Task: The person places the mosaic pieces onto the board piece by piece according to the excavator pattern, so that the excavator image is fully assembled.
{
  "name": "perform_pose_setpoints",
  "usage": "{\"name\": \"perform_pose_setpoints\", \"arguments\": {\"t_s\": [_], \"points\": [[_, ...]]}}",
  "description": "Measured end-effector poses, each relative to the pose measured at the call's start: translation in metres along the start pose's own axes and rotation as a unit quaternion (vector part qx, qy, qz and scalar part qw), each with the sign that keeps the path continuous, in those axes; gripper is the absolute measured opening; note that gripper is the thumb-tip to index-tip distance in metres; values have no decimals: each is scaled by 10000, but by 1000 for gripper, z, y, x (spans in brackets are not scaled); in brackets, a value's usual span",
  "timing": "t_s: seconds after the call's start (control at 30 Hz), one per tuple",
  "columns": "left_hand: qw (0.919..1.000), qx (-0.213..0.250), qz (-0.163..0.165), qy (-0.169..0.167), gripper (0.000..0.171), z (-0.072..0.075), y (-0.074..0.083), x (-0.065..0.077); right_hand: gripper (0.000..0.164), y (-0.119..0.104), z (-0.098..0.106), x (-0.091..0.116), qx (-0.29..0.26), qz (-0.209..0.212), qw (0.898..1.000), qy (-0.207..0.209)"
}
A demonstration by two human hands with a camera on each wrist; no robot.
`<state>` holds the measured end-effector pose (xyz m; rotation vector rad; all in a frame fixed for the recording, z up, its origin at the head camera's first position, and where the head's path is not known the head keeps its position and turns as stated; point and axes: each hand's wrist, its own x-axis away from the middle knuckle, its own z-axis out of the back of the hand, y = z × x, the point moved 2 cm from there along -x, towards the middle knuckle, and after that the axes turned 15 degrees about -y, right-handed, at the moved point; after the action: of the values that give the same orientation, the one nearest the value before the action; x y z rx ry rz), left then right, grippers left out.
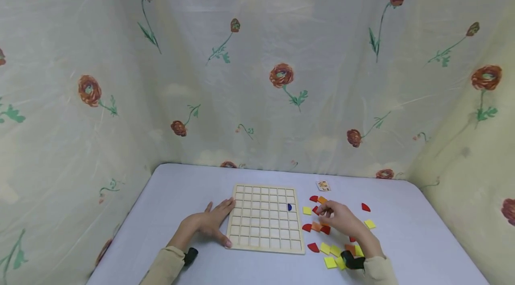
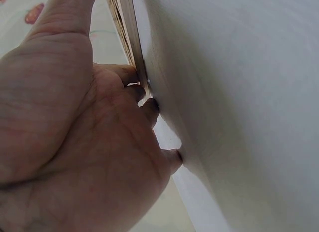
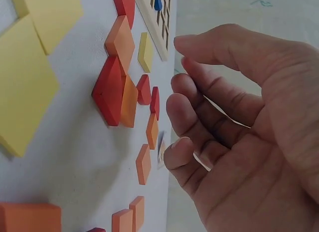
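A wooden grid board [image 1: 265, 249] lies flat on the table, with one dark blue rounded piece [image 1: 289, 207] in a cell near its right side. My left hand [image 1: 211, 221] rests at the board's left edge, fingers spread, thumb by the near left corner. To the right of the board my right hand [image 1: 339, 218] is held over scattered flat pieces, its fingers loosely bent. In the right wrist view nothing shows between thumb and fingers. Close to its fingertips lie a red quarter-round piece [image 1: 316, 210] and a yellow square [image 1: 307, 210].
Several more yellow squares [image 1: 330, 262], orange squares [image 1: 316, 227] and red pieces [image 1: 313, 247] are spread right of the board. A small printed card [image 1: 323, 185] lies at the back. Flowered curtains [image 1: 257, 119] enclose the white table [image 1: 217, 267].
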<state>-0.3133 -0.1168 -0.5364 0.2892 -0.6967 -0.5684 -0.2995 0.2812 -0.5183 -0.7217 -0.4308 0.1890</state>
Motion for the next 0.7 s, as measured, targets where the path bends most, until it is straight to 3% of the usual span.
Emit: {"name": "perform_pose_setpoints", "arguments": {"t_s": [0.5, 0.7], "points": [[9998, 133, -123, -76, 129, -2, -5, -1, 21, 3, -9, 11, -107, -236, 9994, -211], [9999, 113, -74, -89, 127, 0, -2, 0, 27, 12, -18, 22, -55, -281, 9969, -735]]}}
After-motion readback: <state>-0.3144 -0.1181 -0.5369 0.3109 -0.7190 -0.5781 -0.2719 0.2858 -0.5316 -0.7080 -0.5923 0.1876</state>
